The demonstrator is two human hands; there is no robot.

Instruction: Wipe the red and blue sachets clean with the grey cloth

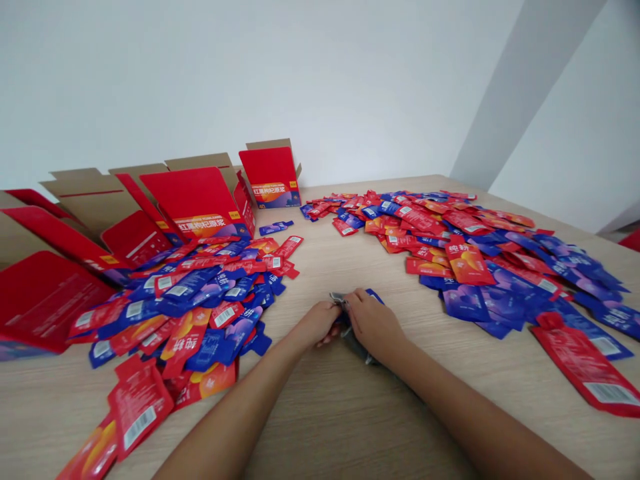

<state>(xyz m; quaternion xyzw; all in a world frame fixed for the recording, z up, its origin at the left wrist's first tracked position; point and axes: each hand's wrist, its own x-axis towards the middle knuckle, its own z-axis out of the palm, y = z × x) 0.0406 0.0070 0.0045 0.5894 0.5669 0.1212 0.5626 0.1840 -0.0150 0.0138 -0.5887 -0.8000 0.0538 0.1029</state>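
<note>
Both hands meet over the middle of the table. My left hand [323, 323] is closed, its fingers gripping the left edge of a grey plastic bag [356, 345] with a shiny edge. My right hand [371, 321] is closed over the same bag from above, its fingertips touching the upper edge near my left thumb. Between and behind the hands a bit of dark blue packet [375, 295] shows; I cannot tell whether it lies inside the bag or beneath it. Most of the bag is hidden by my right hand.
A heap of red and blue sachets [200, 293] lies left, and a larger pile of sachets [465, 260] lies right. Open red cartons [200, 200] stand along the left and back, with another red carton [270, 177] near the wall. A single red sachet [585, 363] lies near right.
</note>
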